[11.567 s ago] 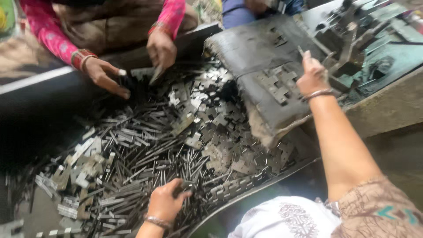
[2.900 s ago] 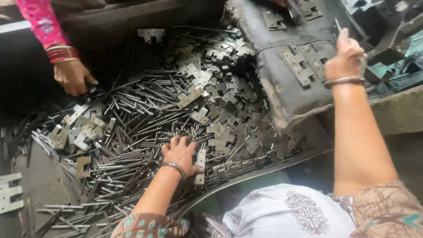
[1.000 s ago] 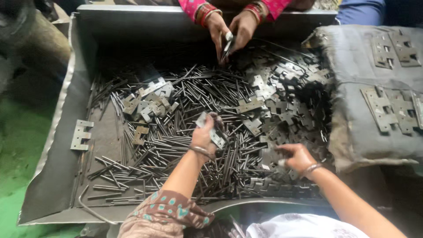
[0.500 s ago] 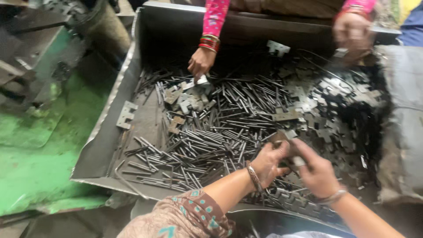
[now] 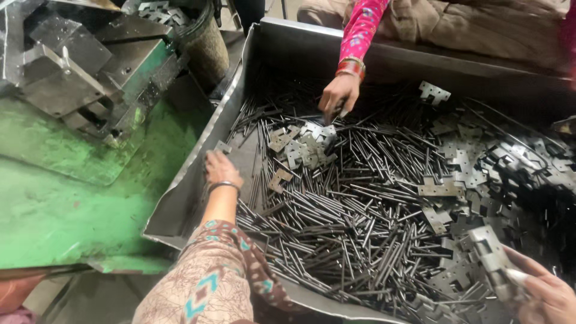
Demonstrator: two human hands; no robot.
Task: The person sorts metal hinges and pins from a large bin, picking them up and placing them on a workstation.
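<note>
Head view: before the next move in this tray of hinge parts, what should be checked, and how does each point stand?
1. Right hand grips assembled hinge: ok.
2. Left hand on a small plate at the tray wall; grip: cannot tell.
3. Co-worker's hand apart from both hands: ok.
4. Loose pins within reach: ok.
5. Hinge pin fully seated: cannot tell.

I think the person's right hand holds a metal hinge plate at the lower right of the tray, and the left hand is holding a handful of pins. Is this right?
Not quite. In the head view the left hand holds no pins; it rests by the tray wall, near a small plate. The right hand does hold the hinge plate.
</note>
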